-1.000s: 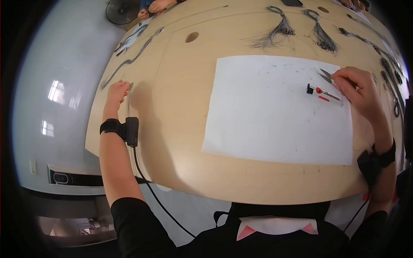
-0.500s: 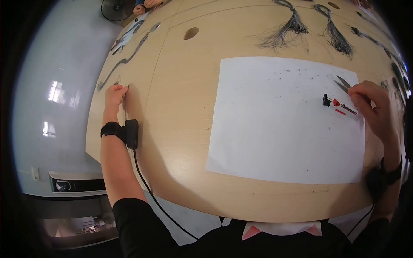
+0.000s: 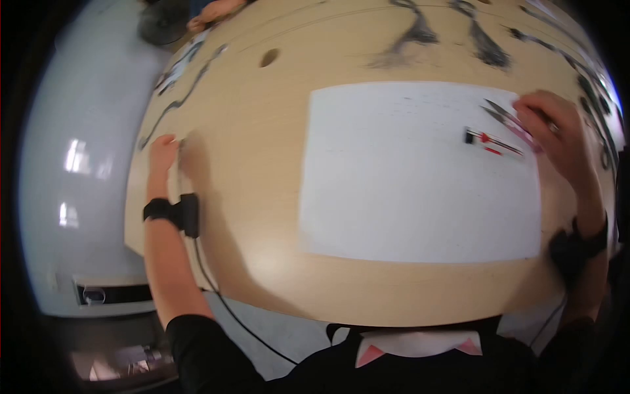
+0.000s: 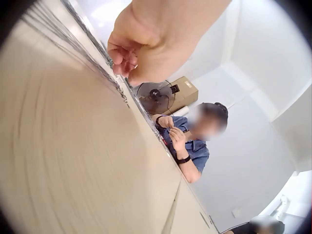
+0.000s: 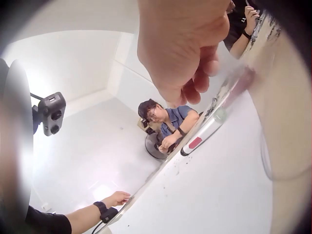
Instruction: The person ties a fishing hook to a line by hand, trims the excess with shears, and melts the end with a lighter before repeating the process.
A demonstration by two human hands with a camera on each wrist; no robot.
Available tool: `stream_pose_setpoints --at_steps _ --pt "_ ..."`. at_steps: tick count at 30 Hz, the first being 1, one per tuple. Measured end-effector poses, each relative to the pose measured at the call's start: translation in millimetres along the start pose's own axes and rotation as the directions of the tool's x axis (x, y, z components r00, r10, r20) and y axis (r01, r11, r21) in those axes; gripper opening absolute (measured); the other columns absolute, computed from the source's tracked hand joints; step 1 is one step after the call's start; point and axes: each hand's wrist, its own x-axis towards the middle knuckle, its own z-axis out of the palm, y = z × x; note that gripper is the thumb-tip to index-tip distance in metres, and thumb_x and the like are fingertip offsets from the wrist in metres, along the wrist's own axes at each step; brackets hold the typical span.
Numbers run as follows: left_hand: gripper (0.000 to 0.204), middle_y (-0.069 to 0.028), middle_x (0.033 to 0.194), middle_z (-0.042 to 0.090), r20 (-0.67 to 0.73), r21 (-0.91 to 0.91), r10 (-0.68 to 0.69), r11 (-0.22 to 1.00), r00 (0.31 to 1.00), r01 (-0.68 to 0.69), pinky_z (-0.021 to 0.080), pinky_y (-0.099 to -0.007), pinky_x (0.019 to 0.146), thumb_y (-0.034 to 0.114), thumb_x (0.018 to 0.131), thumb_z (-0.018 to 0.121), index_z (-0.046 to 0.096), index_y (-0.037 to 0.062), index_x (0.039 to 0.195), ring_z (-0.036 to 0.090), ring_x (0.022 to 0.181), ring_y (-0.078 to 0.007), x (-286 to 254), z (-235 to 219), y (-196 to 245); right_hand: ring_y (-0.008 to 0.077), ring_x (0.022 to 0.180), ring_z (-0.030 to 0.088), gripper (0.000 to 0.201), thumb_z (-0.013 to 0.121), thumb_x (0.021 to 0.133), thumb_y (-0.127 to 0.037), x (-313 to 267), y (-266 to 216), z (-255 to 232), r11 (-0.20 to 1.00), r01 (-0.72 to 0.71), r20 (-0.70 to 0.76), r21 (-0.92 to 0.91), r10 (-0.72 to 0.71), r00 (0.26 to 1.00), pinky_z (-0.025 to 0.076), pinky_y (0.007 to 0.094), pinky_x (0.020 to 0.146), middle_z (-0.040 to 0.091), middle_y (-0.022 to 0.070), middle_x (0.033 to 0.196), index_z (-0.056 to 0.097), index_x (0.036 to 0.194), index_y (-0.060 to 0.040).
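In the head view my left hand is at the far left of the table, fingers curled, beside thin grey strands. The left wrist view shows the strands running close past the fingertips to a dark end. Whether the fingers pinch one, I cannot tell. My right hand hovers over the right edge of a white paper sheet, its fingers bent and tips partly hidden. Scissors with pink handles lie beneath it, blades pointing left. Beside them is a slim white tube with a black end and red mark.
Two looped bundles of grey strands lie beyond the paper. More dark strands line the right side. A grey strand lies along the left edge, near a round hole. Another person sits across the table.
The head view has shifted and blurred. Relative to the scissors, my right hand has risen, uncovering the pink handles; the scissors stay beside the tube. My left hand remains at the left edge.
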Motion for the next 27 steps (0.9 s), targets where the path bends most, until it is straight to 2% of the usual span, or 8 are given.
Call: stream_pose_setpoints --at_steps 5,6,8,11,13,19,23,27 --pt "0.043 -0.0088 0.1 0.055 0.179 -0.193 -0.031 0.979 0.983 0.066 0.043 -0.0284 0.07 0.025 0.073 0.059 0.052 0.0022 0.108 0.052 0.084 -0.0164 12 -2 4 0.0096 0.062 0.051 0.014 0.058 0.074 -0.01 5 -9 -22 0.996 -0.084 -0.197 -0.015 0.079 0.977 0.041 0.0234 0.057 0.058 0.0052 0.07 0.058 0.081 0.0014" --pt "0.042 -0.0057 0.099 0.054 0.126 -0.271 0.11 0.96 0.986 -0.073 0.041 -0.0262 0.067 0.027 0.076 0.057 0.05 0.0066 0.112 0.051 0.084 -0.0132 35 12 -30 0.0076 0.062 0.05 0.014 0.057 0.076 -0.009 6 -8 -31 0.989 -0.091 -0.239 -0.121 0.06 0.969 0.04 0.0207 0.056 0.058 0.0035 0.072 0.058 0.085 0.0011" --pt "0.041 -0.003 0.102 0.053 0.126 -0.228 -0.102 0.965 0.987 0.129 0.039 -0.024 0.064 0.028 0.079 0.053 0.047 0.0073 0.114 0.049 0.084 -0.0101 -9 -39 81 0.0055 0.062 0.048 0.014 0.055 0.077 -0.008 6 3 -56 0.963 -0.102 -0.279 -0.251 0.029 0.96 0.038 0.0179 0.054 0.058 0.0018 0.074 0.059 0.088 0.0008" --pt "0.042 -0.0057 0.111 0.05 0.139 -0.358 -0.038 0.93 0.99 0.086 0.04 -0.0267 0.066 0.025 0.08 0.053 0.046 0.0046 0.116 0.048 0.091 -0.0112 -35 -83 159 0.0127 0.061 0.051 0.017 0.058 0.078 -0.014 7 25 -87 0.97 -0.207 -0.317 -0.126 0.159 0.935 0.044 0.0233 0.059 0.061 0.0073 0.075 0.061 0.093 -0.0063" --pt "0.04 -0.0038 0.11 0.05 0.013 -0.627 0.104 0.776 0.995 -0.072 0.039 -0.025 0.068 0.025 0.082 0.051 0.045 0.0063 0.116 0.048 0.09 -0.0096 -56 -105 206 0.0051 0.063 0.049 0.016 0.056 0.077 -0.011 -5 47 -100 0.967 -0.228 -0.165 -0.111 0.208 0.964 0.039 0.0195 0.056 0.059 0.0018 0.074 0.059 0.088 0.0001" --pt "0.029 -0.0032 0.106 0.052 -0.081 -0.788 0.454 0.516 0.887 -0.336 0.037 -0.0194 0.073 0.014 0.082 0.05 0.05 0.0017 0.108 0.048 0.09 -0.0086 -138 -135 346 0.0176 0.06 0.056 0.013 0.058 0.065 -0.012 2 74 -102 0.887 -0.342 0.013 -0.311 0.364 0.931 0.044 0.0297 0.055 0.059 0.008 0.065 0.062 0.075 -0.004" --pt "0.029 -0.0052 0.104 0.052 -0.011 -0.928 0.655 0.276 0.756 -0.252 0.038 -0.0209 0.072 0.001 0.076 0.052 0.05 -0.0015 0.105 0.047 0.091 -0.012 -176 -119 391 0.0168 0.065 0.057 0.016 0.058 0.067 -0.011 0 67 -106 0.882 -0.273 0.134 -0.383 0.345 0.929 0.044 0.0273 0.06 0.061 0.0094 0.071 0.061 0.079 0.0" --pt "0.023 -0.0044 0.099 0.054 0.035 -0.938 0.709 0.266 0.704 -0.221 0.039 -0.0226 0.071 0.001 0.072 0.057 0.056 0.0008 0.095 0.049 0.085 -0.0123 -196 -102 413 0.0195 0.065 0.057 0.014 0.058 0.066 -0.01 -19 48 -104 0.9 -0.143 0.282 -0.413 0.275 0.919 0.044 0.0278 0.06 0.06 0.0115 0.071 0.06 0.076 -0.0007"
